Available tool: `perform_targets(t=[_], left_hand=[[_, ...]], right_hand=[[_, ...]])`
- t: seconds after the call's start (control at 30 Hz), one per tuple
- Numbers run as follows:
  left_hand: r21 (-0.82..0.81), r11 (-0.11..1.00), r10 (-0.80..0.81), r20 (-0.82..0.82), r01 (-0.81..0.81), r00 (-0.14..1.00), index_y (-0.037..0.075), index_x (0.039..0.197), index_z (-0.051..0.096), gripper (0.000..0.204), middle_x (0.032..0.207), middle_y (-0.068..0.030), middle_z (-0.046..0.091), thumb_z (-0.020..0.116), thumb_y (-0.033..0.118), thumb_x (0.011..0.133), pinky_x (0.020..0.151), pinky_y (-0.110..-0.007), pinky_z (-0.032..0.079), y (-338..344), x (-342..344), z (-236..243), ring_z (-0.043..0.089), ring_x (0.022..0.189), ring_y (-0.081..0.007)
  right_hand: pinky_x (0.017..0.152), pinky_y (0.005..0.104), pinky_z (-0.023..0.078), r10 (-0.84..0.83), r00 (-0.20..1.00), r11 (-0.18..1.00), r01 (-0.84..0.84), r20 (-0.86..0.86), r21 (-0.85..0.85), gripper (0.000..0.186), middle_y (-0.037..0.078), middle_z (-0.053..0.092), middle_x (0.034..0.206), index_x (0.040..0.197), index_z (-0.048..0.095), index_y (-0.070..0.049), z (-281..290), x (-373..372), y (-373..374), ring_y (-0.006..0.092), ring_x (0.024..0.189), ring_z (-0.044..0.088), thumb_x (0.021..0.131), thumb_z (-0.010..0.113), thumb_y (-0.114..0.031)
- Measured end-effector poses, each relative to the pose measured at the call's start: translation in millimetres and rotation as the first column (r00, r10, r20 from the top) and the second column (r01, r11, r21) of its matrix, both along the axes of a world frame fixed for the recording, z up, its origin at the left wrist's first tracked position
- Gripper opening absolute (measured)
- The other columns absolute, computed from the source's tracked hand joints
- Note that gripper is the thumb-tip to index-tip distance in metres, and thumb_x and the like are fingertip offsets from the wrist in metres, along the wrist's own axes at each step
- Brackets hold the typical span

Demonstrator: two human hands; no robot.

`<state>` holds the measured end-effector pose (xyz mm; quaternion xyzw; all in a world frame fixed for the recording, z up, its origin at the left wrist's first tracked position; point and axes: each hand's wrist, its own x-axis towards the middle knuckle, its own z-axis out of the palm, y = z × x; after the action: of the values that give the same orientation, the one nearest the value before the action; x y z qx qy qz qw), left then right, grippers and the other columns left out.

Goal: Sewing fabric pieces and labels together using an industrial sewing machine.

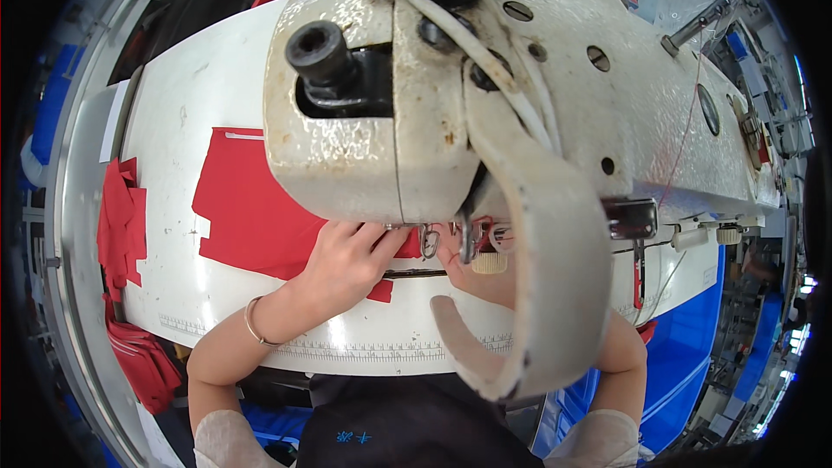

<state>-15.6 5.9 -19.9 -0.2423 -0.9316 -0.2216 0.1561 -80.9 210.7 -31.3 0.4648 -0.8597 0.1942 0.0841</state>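
Note:
A piece of red fabric [251, 208] lies flat on the white sewing table, its right end running under the head of a white sewing machine [338, 165]. My left hand [347, 262] rests on that end with bent fingers closed on the fabric, close to the needle area; a thin bracelet circles the wrist. My right hand [481, 282] is just right of the needle area, its fingers beside the fabric's edge. Machine parts and the curved pale guard [563, 269] cover much of it, so its grip cannot be made out. A small red scrap [380, 292] shows below my left hand.
More red fabric [123, 221] sits at the table's left edge, with a folded red stack [146, 364] hanging lower down. A printed ruler [347, 351] runs along the near edge. A blue bin [685, 347] stands at the right. Red thread [693, 113] runs down the machine's side.

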Motion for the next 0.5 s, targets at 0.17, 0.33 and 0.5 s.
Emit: perform_targets(t=[0.17,0.33,0.5], left_hand=[[0.057,0.998,0.016,0.033,-0.018,0.999,-0.002,0.099,0.065,0.034,0.087,-0.0095,0.057,0.065,0.004,0.065,0.063,-0.033,0.049,2.5,3.7,-7.7,0.056,0.078,-0.0239],[0.027,1.000,-0.010,-0.077,0.012,0.997,0.001,0.098,0.066,0.033,0.089,-0.0061,0.060,0.068,0.005,0.066,0.060,-0.030,0.048,-0.1,3.2,-0.9,0.056,0.077,-0.0205],[0.183,0.983,-0.016,-0.009,0.018,1.000,0.003,0.094,0.068,0.031,0.091,-0.0025,0.065,0.069,0.004,0.064,0.058,-0.028,0.047,-1.0,5.2,9.1,0.057,0.073,-0.0173]], right_hand=[[0.040,0.0436,0.042,0.063,0.998,0.994,-0.062,-0.013,0.092,0.014,0.011,0.058,0.064,0.075,0.061,-0.009,-11.6,2.0,7.4,0.0254,0.050,0.058,0.062,0.062,-0.013],[0.047,0.0340,0.043,0.302,0.948,0.932,-0.316,-0.099,-0.176,0.011,0.006,0.051,0.065,0.067,0.056,-0.007,-12.6,9.0,9.9,0.0201,0.056,0.054,0.061,0.064,-0.009],[0.048,0.0305,0.040,0.288,0.950,0.925,-0.308,-0.118,-0.225,0.013,0.003,0.046,0.064,0.063,0.052,-0.007,9.5,11.0,11.2,0.0171,0.057,0.050,0.060,0.065,-0.009]])
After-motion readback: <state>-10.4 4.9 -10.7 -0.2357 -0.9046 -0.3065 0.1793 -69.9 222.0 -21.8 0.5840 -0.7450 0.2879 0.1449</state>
